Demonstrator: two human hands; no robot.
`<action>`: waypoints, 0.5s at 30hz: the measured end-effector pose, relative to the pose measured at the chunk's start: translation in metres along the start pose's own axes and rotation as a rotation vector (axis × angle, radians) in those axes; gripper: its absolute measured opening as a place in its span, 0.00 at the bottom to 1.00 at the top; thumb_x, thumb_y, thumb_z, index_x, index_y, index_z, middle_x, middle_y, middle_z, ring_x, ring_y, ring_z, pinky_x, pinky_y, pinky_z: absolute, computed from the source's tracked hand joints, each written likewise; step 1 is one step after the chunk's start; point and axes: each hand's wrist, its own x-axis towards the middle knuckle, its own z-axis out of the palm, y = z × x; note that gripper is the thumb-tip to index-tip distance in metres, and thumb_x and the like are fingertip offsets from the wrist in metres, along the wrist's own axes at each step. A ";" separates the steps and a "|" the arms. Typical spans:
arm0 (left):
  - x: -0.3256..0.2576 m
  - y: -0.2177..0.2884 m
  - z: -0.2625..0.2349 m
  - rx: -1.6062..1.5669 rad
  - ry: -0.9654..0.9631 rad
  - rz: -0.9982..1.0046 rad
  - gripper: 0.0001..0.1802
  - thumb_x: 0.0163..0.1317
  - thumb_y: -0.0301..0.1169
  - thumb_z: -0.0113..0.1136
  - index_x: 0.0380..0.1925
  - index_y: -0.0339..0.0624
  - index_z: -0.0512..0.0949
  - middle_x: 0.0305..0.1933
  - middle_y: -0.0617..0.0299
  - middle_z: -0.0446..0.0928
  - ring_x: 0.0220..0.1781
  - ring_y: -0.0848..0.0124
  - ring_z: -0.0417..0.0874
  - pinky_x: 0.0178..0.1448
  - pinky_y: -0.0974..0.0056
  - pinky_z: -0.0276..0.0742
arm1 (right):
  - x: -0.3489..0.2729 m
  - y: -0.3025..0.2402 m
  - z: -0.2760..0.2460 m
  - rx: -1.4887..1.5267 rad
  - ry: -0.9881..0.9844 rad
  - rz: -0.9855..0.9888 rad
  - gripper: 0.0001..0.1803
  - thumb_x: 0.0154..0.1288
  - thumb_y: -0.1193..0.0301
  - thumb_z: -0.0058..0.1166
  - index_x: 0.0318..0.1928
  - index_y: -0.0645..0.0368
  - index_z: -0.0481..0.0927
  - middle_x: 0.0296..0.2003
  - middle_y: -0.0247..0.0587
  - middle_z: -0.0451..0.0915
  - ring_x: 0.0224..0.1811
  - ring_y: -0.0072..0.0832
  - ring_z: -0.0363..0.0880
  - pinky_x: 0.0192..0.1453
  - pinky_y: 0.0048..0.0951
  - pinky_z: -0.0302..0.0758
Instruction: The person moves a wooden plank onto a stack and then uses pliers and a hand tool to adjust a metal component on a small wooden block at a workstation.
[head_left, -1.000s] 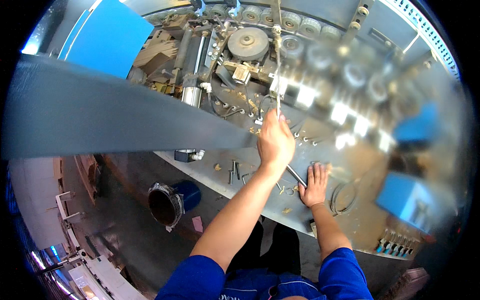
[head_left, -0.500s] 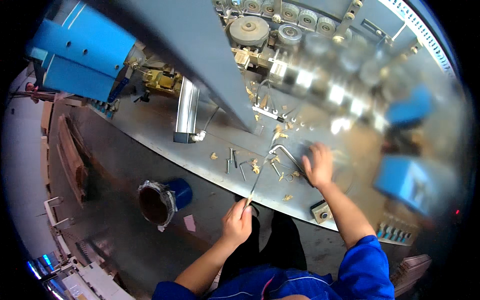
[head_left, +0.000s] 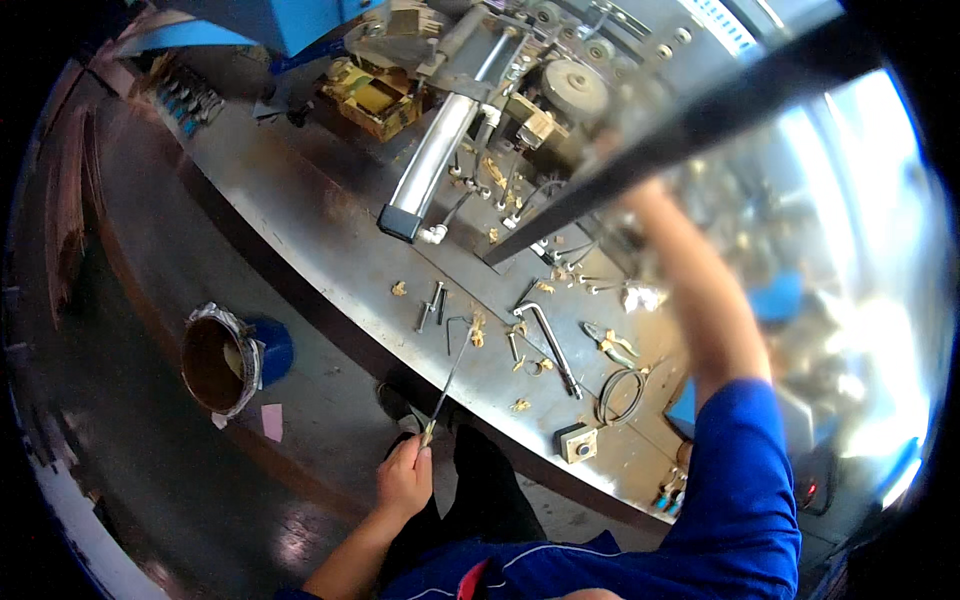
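Note:
My left hand (head_left: 405,478) is closed around the handle of a long thin metal tool (head_left: 450,385), which looks like a screwdriver. Its shaft points up over the table edge, the tip near a small hex key (head_left: 456,335) and some wood shavings (head_left: 478,328). My right arm reaches far forward past a dark slanted beam (head_left: 690,130). That beam partly covers my right hand (head_left: 645,195), and motion blurs it, so its fingers and anything in them cannot be made out. On the metal table (head_left: 370,320) lie an L-shaped wrench (head_left: 548,345), pliers (head_left: 610,343) and bolts (head_left: 430,306).
A silver air cylinder (head_left: 435,165) and machine wheels (head_left: 575,88) stand beyond the tools. A coiled cable (head_left: 620,395) and a push-button box (head_left: 577,443) sit near the table's front edge. On the floor at left is a blue bucket (head_left: 272,352).
My right hand has left the L-shaped wrench and gone far forward behind the beam. My left hand still holds the thin tool. The view has shifted, and pliers and cable now show.

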 end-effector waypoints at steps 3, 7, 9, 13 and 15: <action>-0.009 -0.016 -0.003 -0.028 0.008 -0.059 0.13 0.70 0.31 0.54 0.50 0.38 0.79 0.44 0.47 0.83 0.46 0.46 0.84 0.48 0.51 0.80 | 0.033 0.015 0.014 -0.392 0.148 -0.311 0.25 0.69 0.59 0.48 0.62 0.57 0.77 0.70 0.55 0.68 0.68 0.56 0.71 0.72 0.48 0.69; -0.012 -0.034 -0.005 -0.031 -0.011 -0.180 0.14 0.72 0.32 0.52 0.50 0.38 0.79 0.46 0.47 0.83 0.48 0.47 0.84 0.51 0.51 0.80 | 0.058 0.010 0.019 -0.301 -0.107 -0.054 0.24 0.65 0.69 0.49 0.61 0.57 0.77 0.74 0.60 0.59 0.67 0.55 0.73 0.68 0.52 0.73; -0.009 -0.040 -0.004 -0.064 0.003 -0.215 0.14 0.72 0.32 0.52 0.50 0.38 0.80 0.47 0.46 0.83 0.50 0.48 0.84 0.53 0.52 0.80 | 0.069 0.001 0.015 -0.344 -0.262 -0.006 0.25 0.67 0.70 0.48 0.64 0.57 0.74 0.75 0.60 0.56 0.66 0.54 0.74 0.67 0.51 0.74; 0.001 -0.043 -0.007 -0.073 0.006 -0.271 0.14 0.72 0.32 0.52 0.51 0.38 0.80 0.48 0.46 0.83 0.51 0.48 0.84 0.54 0.52 0.79 | 0.087 -0.009 0.007 -0.414 -0.435 0.090 0.27 0.68 0.72 0.47 0.68 0.56 0.70 0.77 0.60 0.51 0.66 0.52 0.75 0.67 0.51 0.75; 0.008 -0.043 -0.009 -0.082 0.031 -0.253 0.14 0.72 0.32 0.52 0.51 0.37 0.80 0.48 0.46 0.83 0.51 0.48 0.84 0.54 0.52 0.80 | 0.092 -0.008 0.007 -0.377 -0.486 0.131 0.28 0.68 0.73 0.47 0.68 0.56 0.69 0.77 0.60 0.50 0.66 0.51 0.75 0.67 0.51 0.75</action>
